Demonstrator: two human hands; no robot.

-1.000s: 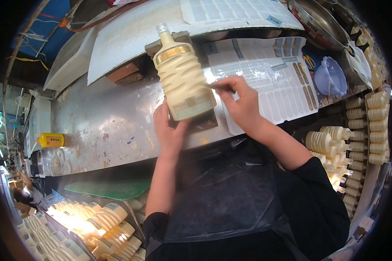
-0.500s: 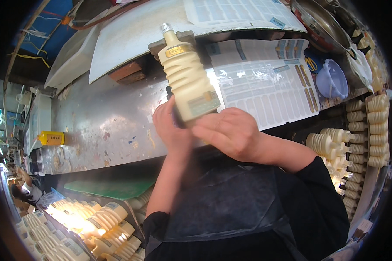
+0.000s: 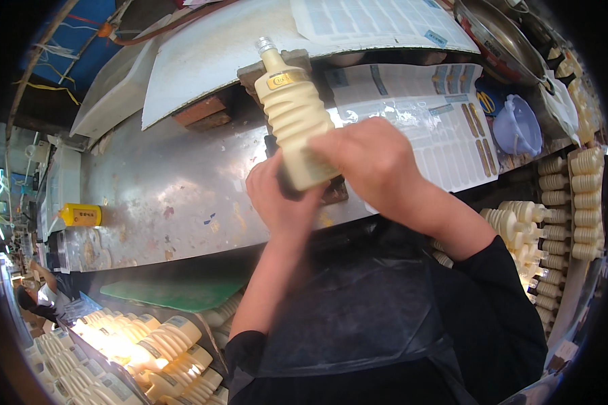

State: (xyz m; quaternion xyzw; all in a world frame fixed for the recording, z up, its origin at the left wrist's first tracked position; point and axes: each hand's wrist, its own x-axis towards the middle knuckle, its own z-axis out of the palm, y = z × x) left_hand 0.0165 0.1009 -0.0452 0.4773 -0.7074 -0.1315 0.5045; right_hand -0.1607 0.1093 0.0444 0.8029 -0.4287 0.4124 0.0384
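A cream bottle (image 3: 292,108) with wavy ridges and a silvery threaded neck lies tilted over the metal bench, its neck end on a grey block (image 3: 248,73). My left hand (image 3: 277,196) is wrapped round its base from the left. Over the lower front face, my right hand (image 3: 371,158) is closed with its fingertips against the bottle. It covers the area where a label showed before; whether anything is between its fingers is hidden. Right of the bottle lies a backing sheet (image 3: 419,135) of clear labels, with several gold strips (image 3: 482,145) along its right side.
A light blue bucket (image 3: 517,125) stands at the right, below a large metal basin (image 3: 503,40). A yellow container (image 3: 81,214) sits on the metal bench (image 3: 162,202) at left. Many cream bottles are stacked lower left (image 3: 172,337) and at right (image 3: 513,226). A brick (image 3: 199,111) supports a white board (image 3: 189,67).
My right hand has moved up from the bottle's bottom edge onto its lower front face, covering the label. My left hand still holds the base. The view has shifted slightly.
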